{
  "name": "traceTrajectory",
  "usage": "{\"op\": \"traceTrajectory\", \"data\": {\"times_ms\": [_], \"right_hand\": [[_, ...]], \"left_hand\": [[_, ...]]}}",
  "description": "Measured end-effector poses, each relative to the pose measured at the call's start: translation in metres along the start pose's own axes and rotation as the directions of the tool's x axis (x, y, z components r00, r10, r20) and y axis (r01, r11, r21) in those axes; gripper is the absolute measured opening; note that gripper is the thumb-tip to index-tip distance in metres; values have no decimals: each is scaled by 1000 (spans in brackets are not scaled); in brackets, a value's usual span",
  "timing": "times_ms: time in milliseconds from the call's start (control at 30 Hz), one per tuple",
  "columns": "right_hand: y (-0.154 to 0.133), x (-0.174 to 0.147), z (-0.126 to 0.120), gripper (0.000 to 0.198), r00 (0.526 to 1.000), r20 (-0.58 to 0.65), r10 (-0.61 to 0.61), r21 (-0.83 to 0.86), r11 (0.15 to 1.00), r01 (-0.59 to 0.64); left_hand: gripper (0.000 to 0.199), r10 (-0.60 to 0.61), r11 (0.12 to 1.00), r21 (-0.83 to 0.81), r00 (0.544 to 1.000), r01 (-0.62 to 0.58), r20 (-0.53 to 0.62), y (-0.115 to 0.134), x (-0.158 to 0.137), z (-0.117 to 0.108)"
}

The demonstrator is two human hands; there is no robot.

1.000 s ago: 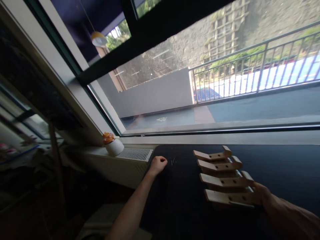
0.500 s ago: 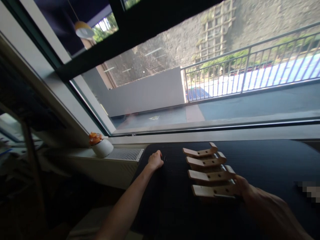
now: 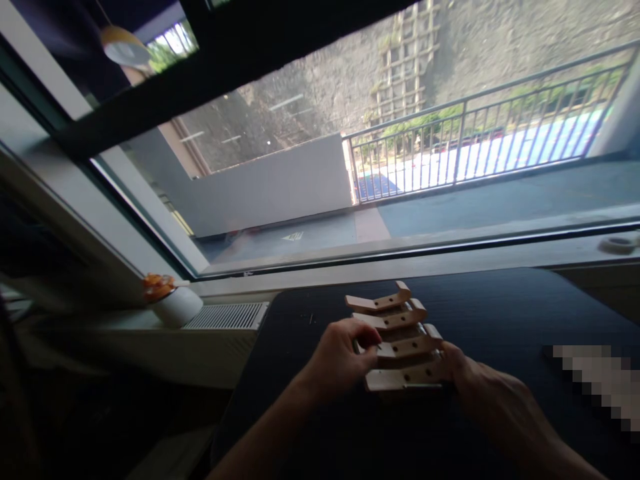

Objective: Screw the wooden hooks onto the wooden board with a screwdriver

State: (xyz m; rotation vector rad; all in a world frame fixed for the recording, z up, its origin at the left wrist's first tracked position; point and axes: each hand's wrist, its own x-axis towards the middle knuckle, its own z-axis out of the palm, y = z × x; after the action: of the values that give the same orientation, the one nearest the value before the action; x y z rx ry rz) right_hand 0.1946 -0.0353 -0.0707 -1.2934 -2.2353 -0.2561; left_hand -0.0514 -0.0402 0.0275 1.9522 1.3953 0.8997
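A rack of several pale wooden hooks, with dark round holes and metal bars linking them, lies on the black tabletop. My left hand is at the left end of the third hook, thumb and fingers pinched on a thin dark screw-like piece whose exact kind is too small to tell. At the right end of the rack, my right hand is closed around the nearer hooks; its fingertips are partly hidden. A thin metal rod shows along the nearest hook.
Small thin dark pieces lie at the table's far left. Beyond that edge, a white pot with orange contents stands by a radiator grille. A large window runs behind the table. Something blurred out lies at right.
My left hand has come right from the small pieces on the table to the hooks, carrying a thin piece. My right hand keeps its hold on the rack. The view has shifted slightly right.
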Motion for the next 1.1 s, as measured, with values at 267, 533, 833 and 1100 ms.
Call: {"op": "traceTrajectory", "data": {"times_ms": [267, 533, 833, 1100], "right_hand": [[-1, -4, 7, 36, 1000, -2, 25, 23, 999, -25], [-1, -7, 12, 38, 998, -63, 17, 42, 999, -15], [-1, -5, 11, 34, 995, -100, -3, 42, 999, 7], [-3, -2, 6, 35, 994, -113, -10, 42, 999, 15]], "left_hand": [[16, 174, 944, 246, 965, -220, 195, -3, 6, 43], [11, 169, 888, 394, 966, -236, 197, -17, 1, 52], [8, 196, 840, 454, 947, -297, 255, -16, 3, 52], [14, 256, 788, 493, 925, -367, 280, -17, 2, 56]]}}
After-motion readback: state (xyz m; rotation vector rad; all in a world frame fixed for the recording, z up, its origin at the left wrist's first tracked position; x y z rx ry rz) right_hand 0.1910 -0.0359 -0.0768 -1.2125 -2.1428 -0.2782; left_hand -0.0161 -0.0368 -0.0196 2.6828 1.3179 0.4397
